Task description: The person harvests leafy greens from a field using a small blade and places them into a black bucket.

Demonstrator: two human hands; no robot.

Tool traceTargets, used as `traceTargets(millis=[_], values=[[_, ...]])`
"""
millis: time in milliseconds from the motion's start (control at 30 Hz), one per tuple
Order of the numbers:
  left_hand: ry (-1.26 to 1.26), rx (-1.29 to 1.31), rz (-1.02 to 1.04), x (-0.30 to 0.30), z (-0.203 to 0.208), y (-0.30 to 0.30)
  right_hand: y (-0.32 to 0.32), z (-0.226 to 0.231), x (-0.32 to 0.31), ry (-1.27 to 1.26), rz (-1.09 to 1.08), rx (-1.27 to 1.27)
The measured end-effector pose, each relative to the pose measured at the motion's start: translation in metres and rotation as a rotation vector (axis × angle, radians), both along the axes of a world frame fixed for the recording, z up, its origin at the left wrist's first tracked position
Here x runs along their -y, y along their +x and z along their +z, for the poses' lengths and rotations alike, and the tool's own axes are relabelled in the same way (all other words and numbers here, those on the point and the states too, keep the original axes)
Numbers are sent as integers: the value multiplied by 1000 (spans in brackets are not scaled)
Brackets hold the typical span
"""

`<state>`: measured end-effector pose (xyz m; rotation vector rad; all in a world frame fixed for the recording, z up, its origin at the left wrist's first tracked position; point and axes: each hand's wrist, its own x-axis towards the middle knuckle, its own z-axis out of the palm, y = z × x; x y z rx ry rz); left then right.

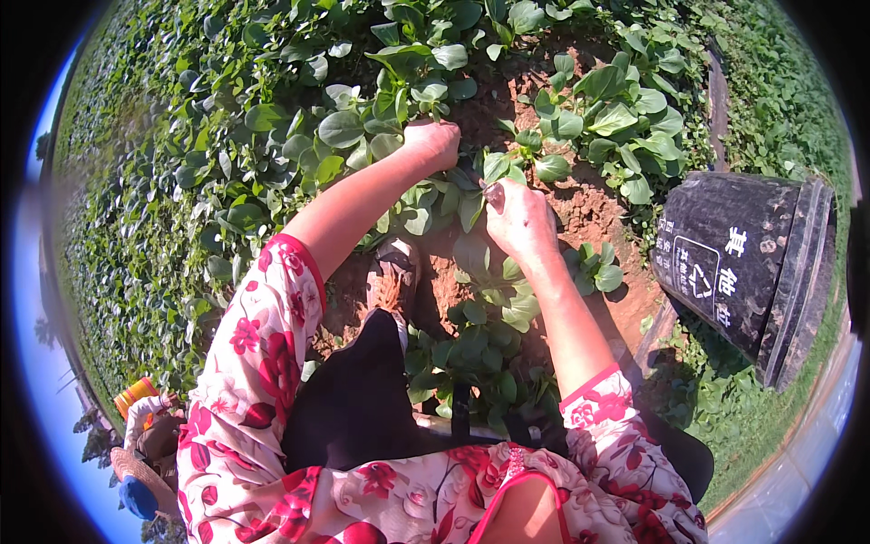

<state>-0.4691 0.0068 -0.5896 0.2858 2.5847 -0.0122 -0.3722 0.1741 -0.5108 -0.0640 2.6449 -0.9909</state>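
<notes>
My left hand (432, 145) is closed in a fist at the near side of a leafy green plant (403, 77). Broad leaves and pale stems rise just beyond the knuckles, and the fingertips are hidden. To its right and a little nearer, my right hand (524, 219) is also closed. A small dark, shiny end (494, 197) shows by its thumb; the rest of that object is covered by the hand. Leaves of a small green plant (551, 168) lie just beyond the right hand. The two hands are apart.
A black plastic bin (729, 263) lies tipped on its side at the right. Larger greens (625, 118) grow in reddish soil (589, 213) ahead. Near my shoe (393, 276) are more plants (480, 340). Another person in a straw hat (136, 471) is at the lower left.
</notes>
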Motion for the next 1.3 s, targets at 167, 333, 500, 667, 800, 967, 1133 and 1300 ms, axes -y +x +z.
traceTargets(millis=[167,333,500,667,800,967,1133,1300], values=[[-58,-75,-107,-6,-11,13,4,-21,18,-33,-96,-25],[43,-115,-48,14,-25,19,13,-48,28,-76,-55,-101],[332,-239,272,30,-21,19,12,4,10,60,-110,-41],[243,-178,38,0,-25,10,6,-3,4,128,-176,-24],[67,-16,-158,-14,-51,3,-3,-24,9,150,-160,-19],[173,-188,-73,-20,-31,13,6,-40,-7,88,-63,-112],[375,-398,430,22,-9,1,7,-14,-4,-19,-105,-61],[336,-345,541,58,-11,-15,-2,-17,7,-132,-97,-136]])
